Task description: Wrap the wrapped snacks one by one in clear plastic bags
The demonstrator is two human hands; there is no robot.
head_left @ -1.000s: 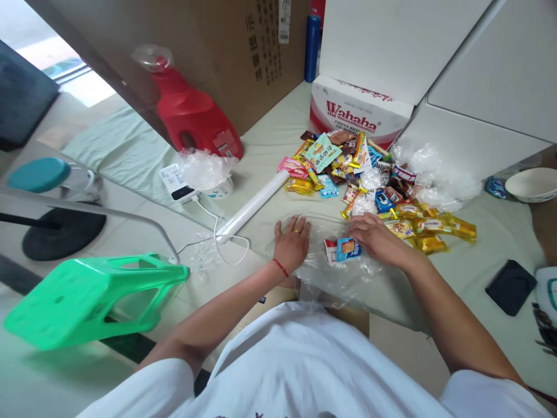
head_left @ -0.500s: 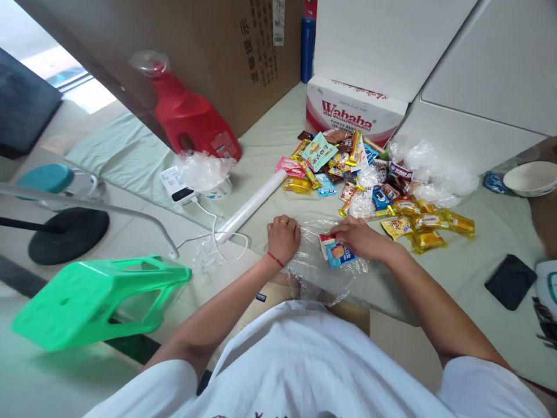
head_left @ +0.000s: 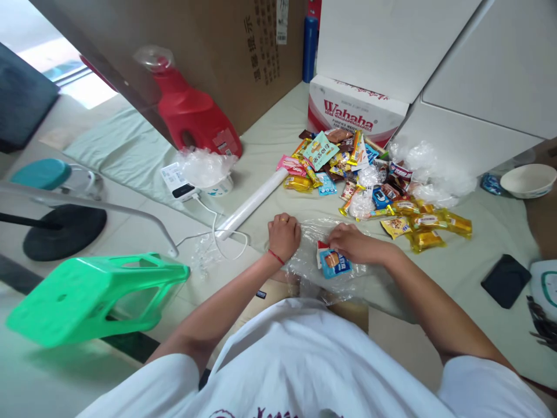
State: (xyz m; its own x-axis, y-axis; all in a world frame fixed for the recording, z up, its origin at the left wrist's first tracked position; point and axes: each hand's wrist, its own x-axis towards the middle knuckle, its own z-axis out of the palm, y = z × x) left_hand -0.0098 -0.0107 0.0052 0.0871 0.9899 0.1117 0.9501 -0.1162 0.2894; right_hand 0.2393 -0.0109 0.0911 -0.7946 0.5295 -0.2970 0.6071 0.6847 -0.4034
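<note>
Both forearms reach forward, the left hand [head_left: 284, 235] fisted, the right hand [head_left: 353, 242] palm-down, its grip curled.

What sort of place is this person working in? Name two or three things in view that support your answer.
Probably a room at home or a small storeroom, not a factory: the work surface is a cloth-covered mat beside tiled floor, with a red detergent jug, a green plastic stool and stacked cardboard boxes.

Glossy foil snack wrappers [head_left: 394, 194] lie on matt cloth [head_left: 270, 139] beside crinkled clear plastic film [head_left: 311, 264].
</note>
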